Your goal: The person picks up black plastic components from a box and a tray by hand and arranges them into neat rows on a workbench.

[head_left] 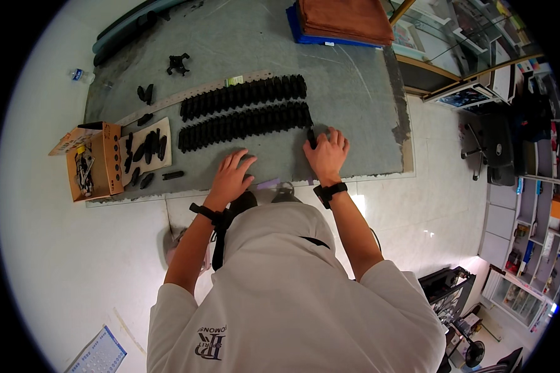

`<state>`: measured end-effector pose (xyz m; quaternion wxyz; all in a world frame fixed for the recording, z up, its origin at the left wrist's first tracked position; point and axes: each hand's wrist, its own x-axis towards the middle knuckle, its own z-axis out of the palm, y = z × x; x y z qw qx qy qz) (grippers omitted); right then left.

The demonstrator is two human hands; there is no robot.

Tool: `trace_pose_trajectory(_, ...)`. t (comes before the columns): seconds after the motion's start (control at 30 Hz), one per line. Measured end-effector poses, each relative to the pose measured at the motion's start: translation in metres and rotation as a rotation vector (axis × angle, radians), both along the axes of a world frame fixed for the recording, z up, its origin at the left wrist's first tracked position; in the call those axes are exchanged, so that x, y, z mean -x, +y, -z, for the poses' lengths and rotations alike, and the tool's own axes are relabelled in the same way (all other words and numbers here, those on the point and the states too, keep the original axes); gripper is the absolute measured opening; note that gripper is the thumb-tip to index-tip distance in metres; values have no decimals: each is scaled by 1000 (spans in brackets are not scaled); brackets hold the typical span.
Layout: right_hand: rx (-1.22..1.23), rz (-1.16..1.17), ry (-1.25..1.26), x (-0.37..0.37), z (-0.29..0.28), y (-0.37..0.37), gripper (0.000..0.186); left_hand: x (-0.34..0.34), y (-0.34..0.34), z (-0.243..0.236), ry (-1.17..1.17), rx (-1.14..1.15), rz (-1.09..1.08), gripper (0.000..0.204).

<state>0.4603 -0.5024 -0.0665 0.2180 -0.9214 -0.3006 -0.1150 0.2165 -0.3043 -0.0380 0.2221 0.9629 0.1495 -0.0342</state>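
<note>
Two long rows of small black parts [246, 123] lie side by side on a grey mat [354, 93] on the floor. My right hand [326, 152] sits at the right end of the nearer row, fingers closed on one black part [312, 138]. My left hand [232, 174] rests flat on the mat just below the nearer row, fingers spread and holding nothing. Both wrists wear black bands.
An open cardboard box [93, 165] and a cardboard sheet [146, 149] with several black parts lie at the mat's left. Folded brown cloth [345, 18] sits at the far edge. A plastic bottle [81, 76] lies far left. Shelves and a chair [494, 146] stand right.
</note>
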Motion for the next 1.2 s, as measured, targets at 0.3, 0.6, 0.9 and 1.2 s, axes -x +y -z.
trace_pose_trajectory(0.3,-66,4,1,2,-6,-14,41,5,0,-1,-37,8,8,59)
trace_pose_trajectory(0.6,-146,-98,-5,23,-19,-38,30,43,17,-14,-115,-20,-109,57)
trace_pose_trajectory(0.9,-157,-345,20,80,-27,18,21,99,21,-9,-156,-87,-182,57)
trace_pose_trajectory(1.2,-130,-559,51,153,-35,110,23,174,75,-10,-212,-158,-326,59)
